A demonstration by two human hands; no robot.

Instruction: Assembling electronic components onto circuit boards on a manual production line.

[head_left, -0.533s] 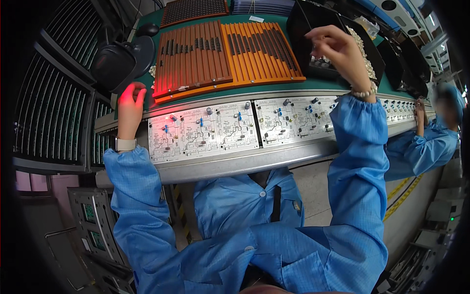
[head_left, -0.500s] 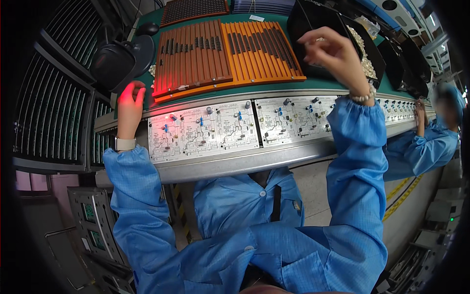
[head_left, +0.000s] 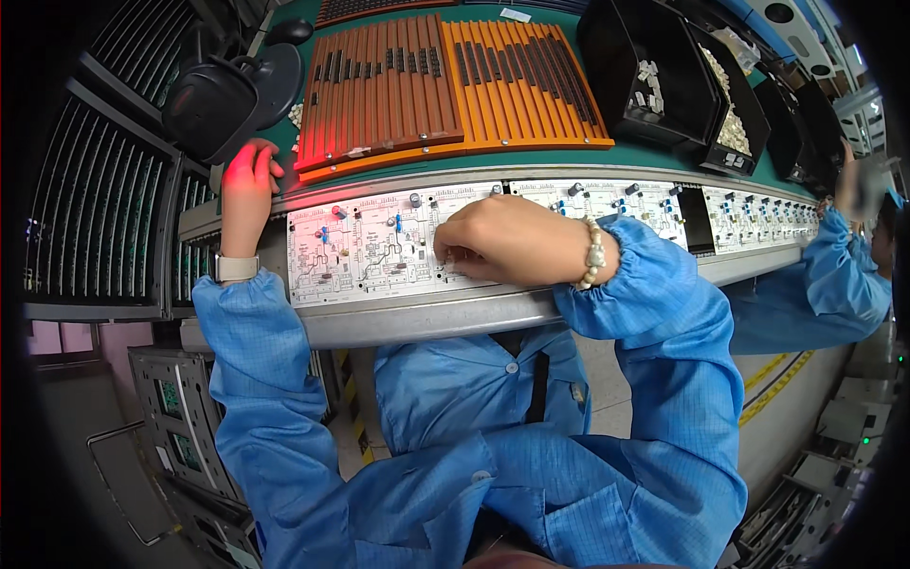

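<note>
My right hand [head_left: 507, 237] reaches down over a white circuit board panel [head_left: 374, 275], its fingers bent together at the board's surface. Whatever lies between those fingertips is hidden or too small to name. Blue and dark components stand on the panel, which rests on a metal rail [head_left: 427, 318]. My left hand [head_left: 249, 185] hovers by the panel's far left corner, loosely curled with fingers a little apart and nothing visible in it. Red light falls on that hand and on the panel's left part, below a black stand-mounted device [head_left: 210, 106].
Behind the rail lie brown [head_left: 379, 90] and orange [head_left: 526, 85] slotted trays of black parts. Black bins [head_left: 659, 76] with small white parts stand at the right. More circuit boards [head_left: 758, 218] run rightward toward a co-worker's sleeve [head_left: 839, 275]. Slotted racks [head_left: 104, 199] stand left.
My right hand has come down and left from beside the black bin onto the panel. My left hand has barely shifted. The co-worker's arm has risen. The view has shifted slightly.
</note>
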